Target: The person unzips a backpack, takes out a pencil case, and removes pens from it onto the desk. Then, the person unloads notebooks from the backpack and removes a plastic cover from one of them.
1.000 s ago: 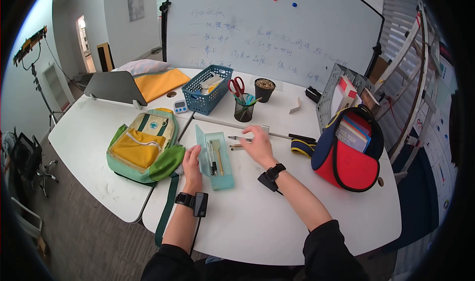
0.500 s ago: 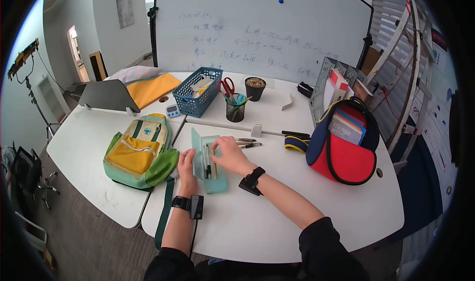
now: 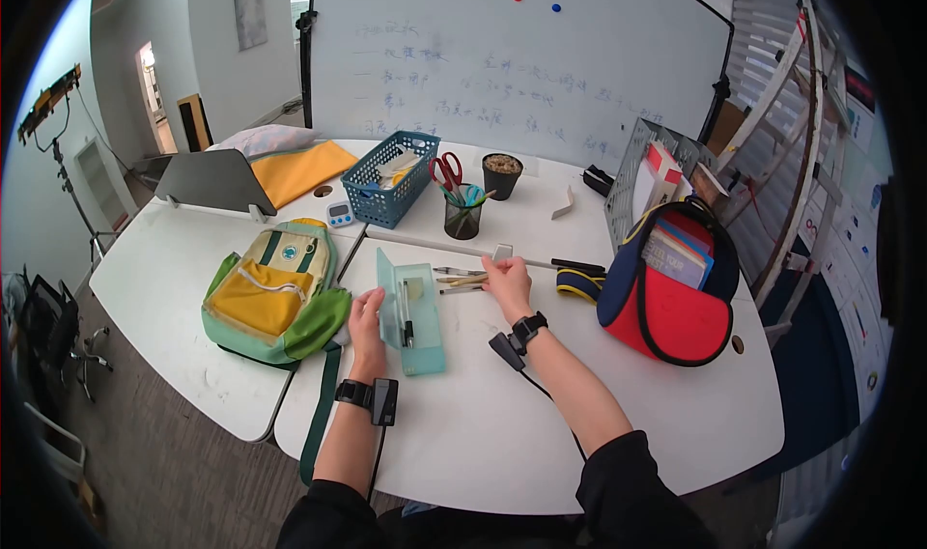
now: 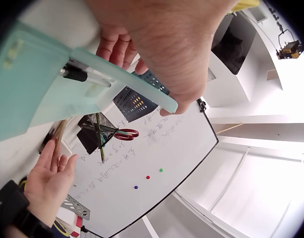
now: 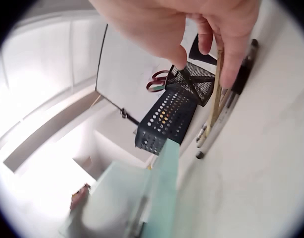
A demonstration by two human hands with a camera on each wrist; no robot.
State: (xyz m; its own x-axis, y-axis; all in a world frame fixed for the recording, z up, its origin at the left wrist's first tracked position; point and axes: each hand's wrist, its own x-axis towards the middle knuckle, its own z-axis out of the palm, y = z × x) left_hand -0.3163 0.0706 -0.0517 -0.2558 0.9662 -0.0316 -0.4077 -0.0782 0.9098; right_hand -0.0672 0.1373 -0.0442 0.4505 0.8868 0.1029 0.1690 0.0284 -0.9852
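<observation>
The translucent teal pencil case (image 3: 423,358) lies open on the table with a dark-tipped pen (image 3: 407,333) inside. My left hand (image 3: 367,322) rests against the outer side of its raised lid (image 3: 388,303), fingers fairly straight. Right of the case, my right hand (image 3: 509,283) is over a small group of pens (image 3: 449,270) and wooden pencils. In the right wrist view a wooden pencil (image 5: 213,111) runs under the fingertips, beside a pen (image 5: 216,131) on the tabletop. The thumb stands apart from these fingers.
A green-and-yellow backpack (image 3: 266,293) lies left, a red-and-navy bag (image 3: 676,308) with books right. Behind are a blue basket (image 3: 372,201), a mesh pen cup (image 3: 463,223) with scissors, a potted plant (image 3: 501,177) and a small timer (image 3: 339,214).
My right hand reached from the loose pens into the case, then returned to them. The wooden pencil has left the case and lies among the pens. The left hand stayed at the lid.
</observation>
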